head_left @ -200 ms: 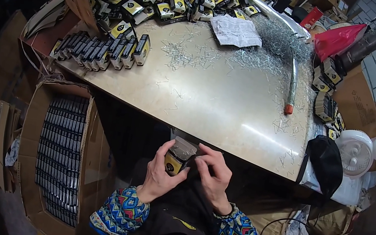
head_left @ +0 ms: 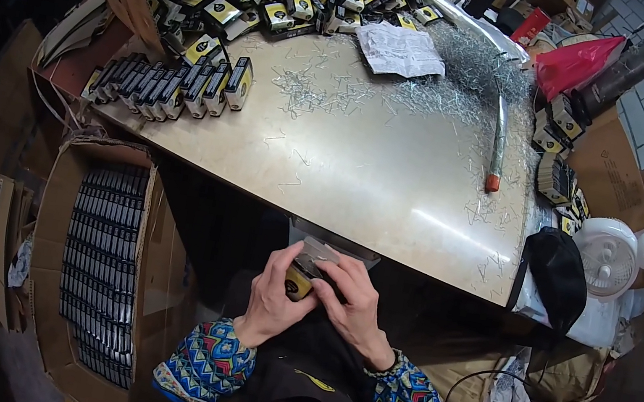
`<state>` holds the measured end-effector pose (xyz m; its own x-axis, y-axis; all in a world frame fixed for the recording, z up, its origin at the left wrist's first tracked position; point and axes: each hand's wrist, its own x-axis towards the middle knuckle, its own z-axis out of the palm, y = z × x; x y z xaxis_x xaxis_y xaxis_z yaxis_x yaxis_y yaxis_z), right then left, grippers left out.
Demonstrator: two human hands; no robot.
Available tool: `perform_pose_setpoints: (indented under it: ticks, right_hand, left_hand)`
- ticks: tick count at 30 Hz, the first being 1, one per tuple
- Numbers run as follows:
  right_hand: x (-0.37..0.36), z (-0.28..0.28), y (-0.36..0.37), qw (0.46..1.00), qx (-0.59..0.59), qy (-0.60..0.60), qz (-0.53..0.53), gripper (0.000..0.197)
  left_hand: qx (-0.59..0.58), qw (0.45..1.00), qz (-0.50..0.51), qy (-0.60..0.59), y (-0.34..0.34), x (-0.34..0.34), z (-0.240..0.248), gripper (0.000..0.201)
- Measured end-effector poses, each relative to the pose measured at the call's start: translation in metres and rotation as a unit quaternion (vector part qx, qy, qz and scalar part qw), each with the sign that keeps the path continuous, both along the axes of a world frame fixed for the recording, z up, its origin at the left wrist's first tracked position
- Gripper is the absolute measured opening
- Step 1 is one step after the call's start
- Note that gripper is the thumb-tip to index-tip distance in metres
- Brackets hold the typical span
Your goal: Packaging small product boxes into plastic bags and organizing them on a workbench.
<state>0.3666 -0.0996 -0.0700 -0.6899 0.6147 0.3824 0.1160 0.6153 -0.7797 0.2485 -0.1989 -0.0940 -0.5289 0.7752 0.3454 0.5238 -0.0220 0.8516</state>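
In front of my body, below the table's near edge, I hold a small black and yellow cardboard box (head_left: 296, 285). My left hand (head_left: 269, 301) is closed around its left side, thumb along the near face. My right hand (head_left: 357, 302) bends over the top and right side, its fingers touching the greyish flap (head_left: 319, 249) at the box's upper end. Whatever lies inside is hidden by my fingers.
Small bent wire pieces (head_left: 306, 92) litter the table (head_left: 345, 162). Similar boxes stand in a row (head_left: 175, 89) at left and lie in a heap (head_left: 285, 12) behind. A carton (head_left: 53, 241) of packed boxes is lower left. A white fan (head_left: 607, 257) stands right.
My right hand has moved left onto the box, its fingers now at the flap. The left hand keeps its hold. The view has shifted slightly.
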Motion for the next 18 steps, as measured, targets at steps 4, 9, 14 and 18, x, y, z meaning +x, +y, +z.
perform_pose_setpoints:
  ticks: [4,9,14,18]
  right_hand:
    - [0.004,-0.004,0.007,0.997,-0.057,-0.012,0.050,0.026]
    - [-0.002,0.008,0.002,1.000,-0.021,0.003,0.022,0.029]
    - [0.003,0.005,-0.002,0.994,-0.094,0.041,-0.032,0.033]
    - [0.002,0.007,0.004,0.999,0.027,-0.024,0.002,0.032]
  left_hand:
    - [0.021,0.996,-0.009,0.085,0.000,0.001,-0.003,0.074]
    - [0.027,0.995,0.001,0.091,0.000,0.002,-0.005,0.074]
    - [0.020,0.997,-0.001,0.076,0.001,0.001,0.002,0.078]
    - [0.029,0.996,0.003,0.081,0.003,0.001,0.000,0.077]
